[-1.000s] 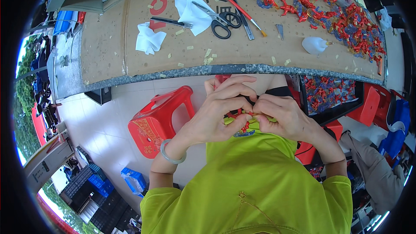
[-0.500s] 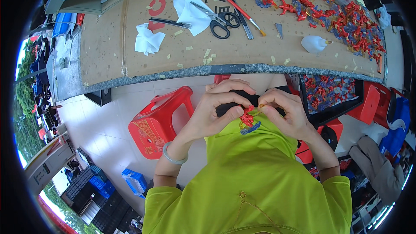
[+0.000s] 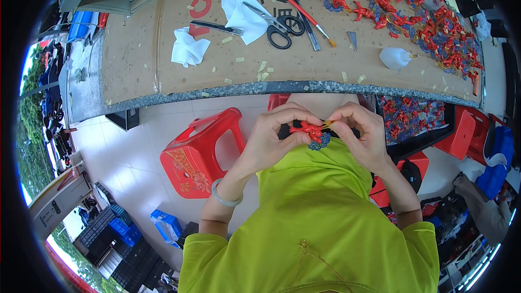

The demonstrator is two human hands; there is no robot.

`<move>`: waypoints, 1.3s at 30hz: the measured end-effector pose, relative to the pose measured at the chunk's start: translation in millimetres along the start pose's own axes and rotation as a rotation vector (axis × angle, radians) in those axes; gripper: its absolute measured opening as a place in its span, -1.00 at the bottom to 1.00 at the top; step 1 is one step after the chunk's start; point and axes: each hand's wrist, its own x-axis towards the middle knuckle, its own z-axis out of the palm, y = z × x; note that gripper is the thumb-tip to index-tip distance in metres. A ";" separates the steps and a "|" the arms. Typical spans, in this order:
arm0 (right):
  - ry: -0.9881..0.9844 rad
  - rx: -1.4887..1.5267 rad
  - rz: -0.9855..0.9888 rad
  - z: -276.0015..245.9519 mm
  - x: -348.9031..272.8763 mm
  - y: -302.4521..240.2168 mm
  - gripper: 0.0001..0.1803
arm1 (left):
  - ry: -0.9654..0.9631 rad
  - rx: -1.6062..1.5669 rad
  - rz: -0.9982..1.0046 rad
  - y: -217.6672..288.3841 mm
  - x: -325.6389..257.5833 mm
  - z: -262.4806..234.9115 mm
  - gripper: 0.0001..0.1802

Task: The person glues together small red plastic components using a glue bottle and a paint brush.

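Note:
Over my lap, just below the table edge, a small red figurine (image 3: 310,131) with a blue-purple base is between my hands. My left hand (image 3: 277,138) pinches its red body between thumb and fingers. Against its other end my right hand (image 3: 362,130) grips a small yellowish part with thumb and forefinger. How that part joins the figurine is too small to tell. Many similar red and blue figurines (image 3: 434,32) lie heaped at the right of the table.
On the cardboard-covered table (image 3: 135,54) lie scissors (image 3: 279,37), a red paintbrush (image 3: 293,2), tweezers (image 3: 217,26), white tissues (image 3: 189,47) and a white squeeze bottle (image 3: 395,58). A black tray (image 3: 426,142) of figurines stands below at right. A red stool (image 3: 190,171) is at left.
The figurine has been turned and raised slightly, its red body now lying more sideways. My hands still grip it at both ends.

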 end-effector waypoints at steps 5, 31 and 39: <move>0.213 0.160 0.061 2.3 -3.0 4.5 -0.74 | 0.168 -0.316 -0.075 0.7 3.6 12.3 -0.58; 0.493 0.195 -0.004 -53.9 17.1 12.0 -0.53 | 0.259 -0.468 -0.084 -0.5 15.4 29.9 -0.58; 0.293 -0.010 -0.072 -50.0 -18.4 -44.6 -0.55 | 0.273 -0.503 -0.077 6.1 23.0 29.1 -0.61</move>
